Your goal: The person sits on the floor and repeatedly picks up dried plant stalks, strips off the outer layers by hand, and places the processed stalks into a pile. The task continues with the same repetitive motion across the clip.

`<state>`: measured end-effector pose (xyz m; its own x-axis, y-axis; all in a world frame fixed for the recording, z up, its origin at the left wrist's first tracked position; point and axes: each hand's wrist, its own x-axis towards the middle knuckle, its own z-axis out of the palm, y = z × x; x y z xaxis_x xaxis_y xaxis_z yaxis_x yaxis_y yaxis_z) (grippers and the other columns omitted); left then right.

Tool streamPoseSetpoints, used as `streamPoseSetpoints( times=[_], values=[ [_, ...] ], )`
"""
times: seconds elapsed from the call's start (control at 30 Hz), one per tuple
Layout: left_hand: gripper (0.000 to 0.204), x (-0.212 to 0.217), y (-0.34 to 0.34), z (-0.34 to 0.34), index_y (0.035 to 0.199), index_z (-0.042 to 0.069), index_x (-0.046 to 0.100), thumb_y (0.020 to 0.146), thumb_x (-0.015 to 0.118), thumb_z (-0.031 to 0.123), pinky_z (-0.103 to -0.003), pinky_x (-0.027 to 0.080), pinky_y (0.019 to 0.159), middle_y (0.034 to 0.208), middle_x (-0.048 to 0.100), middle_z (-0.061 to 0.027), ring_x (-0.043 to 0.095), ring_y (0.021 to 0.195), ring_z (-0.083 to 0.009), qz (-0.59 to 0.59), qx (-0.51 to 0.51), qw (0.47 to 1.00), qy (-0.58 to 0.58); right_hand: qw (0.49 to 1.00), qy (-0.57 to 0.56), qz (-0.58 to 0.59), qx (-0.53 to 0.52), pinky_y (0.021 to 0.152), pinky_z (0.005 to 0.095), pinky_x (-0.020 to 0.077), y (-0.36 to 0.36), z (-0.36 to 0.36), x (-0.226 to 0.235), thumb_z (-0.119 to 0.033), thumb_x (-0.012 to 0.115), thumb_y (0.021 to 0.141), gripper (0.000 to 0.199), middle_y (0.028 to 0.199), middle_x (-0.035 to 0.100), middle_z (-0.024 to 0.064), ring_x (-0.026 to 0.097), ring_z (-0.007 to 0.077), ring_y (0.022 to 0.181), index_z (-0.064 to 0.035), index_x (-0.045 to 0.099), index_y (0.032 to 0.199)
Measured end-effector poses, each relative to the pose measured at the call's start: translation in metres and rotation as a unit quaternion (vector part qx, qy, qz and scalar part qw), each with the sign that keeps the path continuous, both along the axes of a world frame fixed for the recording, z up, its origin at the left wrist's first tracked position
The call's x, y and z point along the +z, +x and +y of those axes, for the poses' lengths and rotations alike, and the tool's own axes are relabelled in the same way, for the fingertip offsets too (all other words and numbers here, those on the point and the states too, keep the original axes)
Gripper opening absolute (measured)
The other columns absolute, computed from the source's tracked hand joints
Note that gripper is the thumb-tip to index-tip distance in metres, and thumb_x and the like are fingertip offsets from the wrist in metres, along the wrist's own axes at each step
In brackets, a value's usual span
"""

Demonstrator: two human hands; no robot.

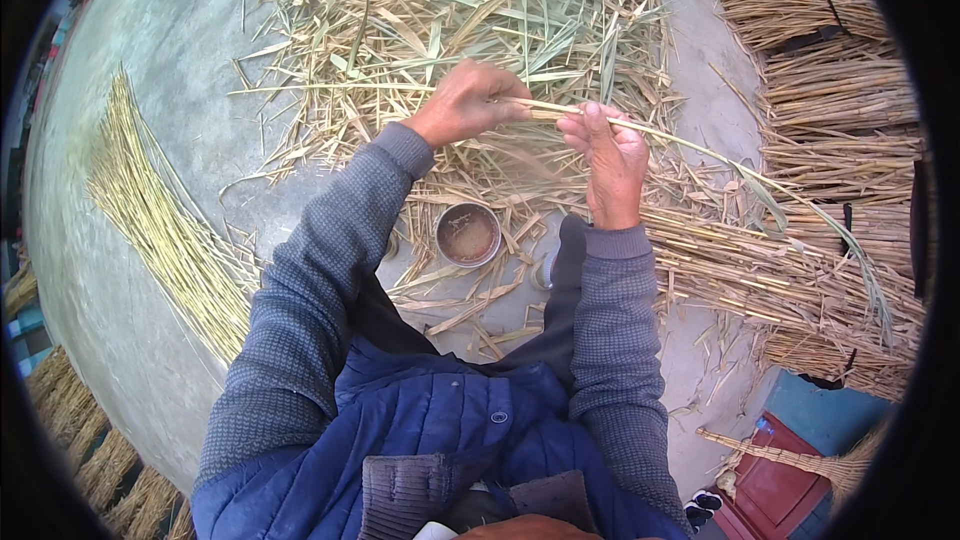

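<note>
A long, thin reed stalk (690, 143) stretches between my two hands and runs off to the right, where its leafy green end droops. My left hand (468, 102) is closed around the stalk's left part, its fingers partly hidden behind the back of the hand. My right hand (609, 158) pinches the stalk between thumb and fingers, a short way to the right of the left hand. Below the hands, a round metal bowl (468, 235) with something brownish in it stands on the floor between my feet.
Stripped leaves (480, 20) lie heaped ahead. A sheaf of yellowish stalks (165, 210) rests on the left; loose unstripped reeds (770, 265) lie to the right. Tied reed bundles (840, 100) are stacked at the far right. Near a red panel (775, 480) lies a broom-like bundle (790, 457).
</note>
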<state>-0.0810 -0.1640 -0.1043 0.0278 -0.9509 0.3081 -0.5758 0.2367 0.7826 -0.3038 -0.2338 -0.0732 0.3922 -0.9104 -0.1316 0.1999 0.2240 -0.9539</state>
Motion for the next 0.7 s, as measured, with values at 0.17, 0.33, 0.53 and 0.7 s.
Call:
streamPoseSetpoints(
  times=[0.17,0.33,0.53,0.7],
  values=[
    [0.022,0.006,-0.022,-0.006,0.095,0.003,0.075,0.083,0.079,0.021,-0.030,0.052,0.068,0.083,0.071,-0.0070,0.066,0.075,-0.0151,0.146,0.051,0.985,0.078,1.000,-0.005,0.012,0.020,0.069,0.0225,0.0562,0.007,0.004,0.005,-0.024,0.069,0.096,0.033,0.094,0.072,0.0139,0.071,0.0165,0.081,0.0050,0.062,0.110],
    [0.021,0.012,-0.012,-0.001,0.093,0.003,0.076,0.082,0.081,0.019,-0.026,0.051,0.068,0.083,0.072,-0.0042,0.064,0.075,-0.0099,0.242,0.049,0.961,0.127,0.999,-0.010,0.006,0.032,0.068,0.0226,0.0562,0.009,0.006,0.006,-0.024,0.069,0.096,0.034,0.094,0.072,0.0160,0.071,0.0166,0.079,0.0059,0.060,0.110],
    [0.016,0.012,-0.012,-0.001,0.091,0.004,0.075,0.083,0.081,0.017,-0.023,0.052,0.065,0.081,0.072,-0.0026,0.064,0.072,-0.0071,0.268,0.101,0.949,0.133,0.999,0.014,0.018,0.029,0.067,0.0231,0.0563,0.008,0.006,0.000,-0.024,0.069,0.095,0.036,0.093,0.072,0.0171,0.071,0.0168,0.077,0.0069,0.058,0.110],
    [0.006,0.033,0.043,0.004,0.088,0.011,0.070,0.088,0.074,0.014,-0.029,0.058,0.072,0.085,0.074,-0.0051,0.071,0.081,-0.0106,0.343,0.266,0.900,-0.024,0.999,0.025,0.037,-0.020,0.064,0.0235,0.0567,-0.007,-0.007,-0.003,-0.025,0.070,0.095,0.038,0.091,0.072,0.0173,0.071,0.0171,0.075,0.0067,0.058,0.110]
  ],
)
